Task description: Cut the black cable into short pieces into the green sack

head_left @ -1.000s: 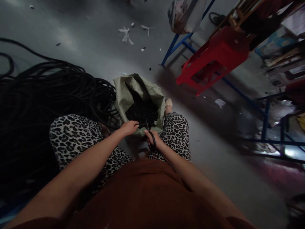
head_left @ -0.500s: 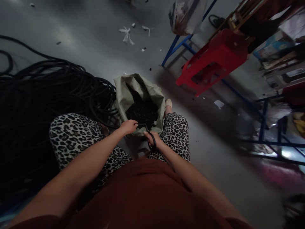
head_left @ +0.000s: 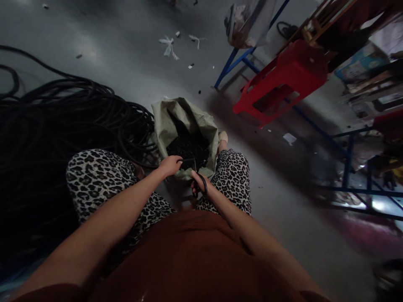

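Note:
A black rubber cord (head_left: 188, 160) pokes out from between the fingers of my left hand (head_left: 170, 165), which is closed round it. My right hand (head_left: 199, 183) grips black-handled scissors (head_left: 204, 184), their blades pointing up beside the cord's free end. Whether the blades touch the cord is too small to tell. Both hands are over the near rim of a pale green woven sack (head_left: 163, 126), standing open between my legs. Many short black pieces (head_left: 189, 144) lie inside it.
To the left spreads a big tangled heap of black cord (head_left: 94, 100). A red plastic stool (head_left: 283, 79) is at the upper right, by a blue metal frame (head_left: 231, 63). White scraps (head_left: 169, 46) litter the grey floor ahead.
The scissors in my right hand have shifted, with the blades now showing upright and the handles spread. My left hand stays nearly in place, holding the cord.

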The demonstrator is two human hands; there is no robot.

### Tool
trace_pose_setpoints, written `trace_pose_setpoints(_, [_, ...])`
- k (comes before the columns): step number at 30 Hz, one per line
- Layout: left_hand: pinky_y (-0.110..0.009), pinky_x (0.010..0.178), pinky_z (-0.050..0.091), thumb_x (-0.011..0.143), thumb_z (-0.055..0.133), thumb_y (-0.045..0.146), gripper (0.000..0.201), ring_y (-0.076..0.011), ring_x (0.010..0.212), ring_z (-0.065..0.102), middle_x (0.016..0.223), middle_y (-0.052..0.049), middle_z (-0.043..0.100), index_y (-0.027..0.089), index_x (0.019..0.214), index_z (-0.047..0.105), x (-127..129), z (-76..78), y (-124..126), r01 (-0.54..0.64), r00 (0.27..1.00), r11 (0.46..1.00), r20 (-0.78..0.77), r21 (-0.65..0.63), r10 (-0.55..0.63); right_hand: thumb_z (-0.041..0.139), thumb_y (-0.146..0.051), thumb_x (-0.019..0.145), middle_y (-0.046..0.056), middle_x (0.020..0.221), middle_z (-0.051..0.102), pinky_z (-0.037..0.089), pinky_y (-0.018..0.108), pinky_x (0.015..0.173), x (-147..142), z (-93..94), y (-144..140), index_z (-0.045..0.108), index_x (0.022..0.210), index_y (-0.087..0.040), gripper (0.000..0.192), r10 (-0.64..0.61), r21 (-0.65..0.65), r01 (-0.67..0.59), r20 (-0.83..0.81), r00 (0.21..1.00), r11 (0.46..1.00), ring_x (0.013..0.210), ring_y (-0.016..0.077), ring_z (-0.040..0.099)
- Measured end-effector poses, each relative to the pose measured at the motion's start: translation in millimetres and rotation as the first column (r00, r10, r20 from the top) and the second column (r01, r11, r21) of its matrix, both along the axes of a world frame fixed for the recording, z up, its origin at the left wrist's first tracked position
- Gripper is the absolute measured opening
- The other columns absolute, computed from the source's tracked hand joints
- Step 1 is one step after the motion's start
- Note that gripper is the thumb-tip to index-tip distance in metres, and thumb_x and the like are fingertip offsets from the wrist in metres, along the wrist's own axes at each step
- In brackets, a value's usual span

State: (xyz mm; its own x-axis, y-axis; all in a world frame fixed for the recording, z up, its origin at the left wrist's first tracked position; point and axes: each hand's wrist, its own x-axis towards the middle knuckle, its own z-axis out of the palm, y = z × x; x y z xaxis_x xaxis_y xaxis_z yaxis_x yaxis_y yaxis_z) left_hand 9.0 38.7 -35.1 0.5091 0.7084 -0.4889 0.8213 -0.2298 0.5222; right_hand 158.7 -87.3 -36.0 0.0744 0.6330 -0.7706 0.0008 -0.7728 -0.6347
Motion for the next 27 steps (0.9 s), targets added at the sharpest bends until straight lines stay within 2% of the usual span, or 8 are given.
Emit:
trace_pose_setpoints(9, [-0.026, 0.081, 0.047, 0.087, 0.047, 0.028, 0.033, -0.021, 0.098, 0.064, 0.106, -0.004, 0.071, 0.021, 0.112, 0.067, 2.4, -0.5, -5.6, 0.029, 0.999, 1.0, 0.026, -0.006, -0.029, 0.048, -0.055, 0.09, -0.004, 0.051, 0.055, 0.037, 0.017, 0.036, -3.5, 3.9, 3.7, 0.051, 0.092, -0.015, 0.04, 0.005, -0.003, -0.005, -0.047, 0.999, 1.0, 0.035, 0.0099, 0.052])
trace_pose_setpoints(21, [-0.026, 0.08, 0.048, 0.087, 0.047, 0.029, 0.034, -0.0206, 0.098, 0.063, 0.107, -0.004, 0.071, 0.022, 0.114, 0.067, 2.2, -1.6, -8.4, 0.062, 0.998, 0.998, 0.023, -0.004, -0.062, 0.048, -0.056, 0.09, -0.003, 0.052, 0.057, 0.035, 0.017, 0.036, -4.0, 5.7, 4.9, 0.053, 0.09, -0.015, 0.041, 0.041, -0.01, -0.04, 0.013, 0.999, 0.999, 0.036, 0.0094, 0.052])
trace_pose_setpoints(27, [-0.026, 0.078, 0.048, 0.087, 0.047, 0.028, 0.032, -0.0206, 0.093, 0.064, 0.103, -0.004, 0.072, 0.022, 0.111, 0.068, 3.1, 2.4, -9.0, 0.06, 0.998, 0.998, 0.025, -0.022, -0.06, 0.048, -0.054, 0.09, -0.002, 0.051, 0.057, 0.036, 0.017, 0.036, -3.7, 5.3, 4.4, 0.055, 0.086, -0.014, 0.041, 0.082, 0.027, -0.083, 0.025, 0.996, 0.996, 0.035, 0.0089, 0.052])
